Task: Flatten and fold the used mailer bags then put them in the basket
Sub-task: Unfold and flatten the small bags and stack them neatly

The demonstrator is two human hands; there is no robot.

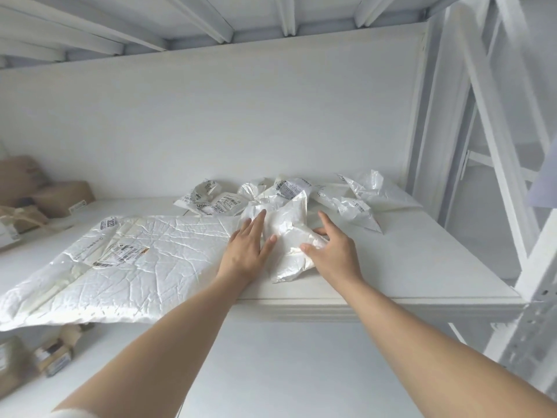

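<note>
Crumpled white plastic mailer bag (286, 236): on the white table (391, 267), between both hands.
Left hand (245, 248): fingers straight and close together, pressed flat on the bag's left side.
Right hand (334, 251): fingers loosely spread, thumb touching the bag's right edge.
Large flattened white mailer (135, 254): left of the left fingers.
Pile of crumpled mailers (286, 188): just beyond the fingertips.

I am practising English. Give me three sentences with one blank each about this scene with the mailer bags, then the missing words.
1. The left hand and the right hand both touch one crumpled mailer bag, whose colour is ___.
2. The large flattened bag lies to the ___ of the left hand.
3. The cardboard boxes at the far left are ___ in colour.
Missing words: white; left; brown.
</note>
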